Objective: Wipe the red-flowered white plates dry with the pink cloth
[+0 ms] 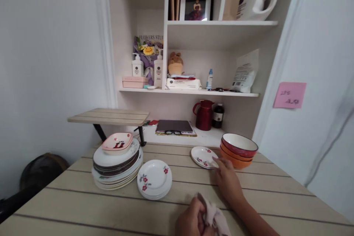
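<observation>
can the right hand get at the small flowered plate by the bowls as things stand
Probably yes: the right hand already has fingertips at the rim of the small flowered plate, with nothing between them. The stacked bowls sit just beside it.

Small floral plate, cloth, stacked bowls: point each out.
small floral plate [202,156], head view, bare white centre.
cloth [214,217], head view, bunched folds in the left hand [192,221].
stacked bowls [239,145], head view, top bowl's inside.
</observation>
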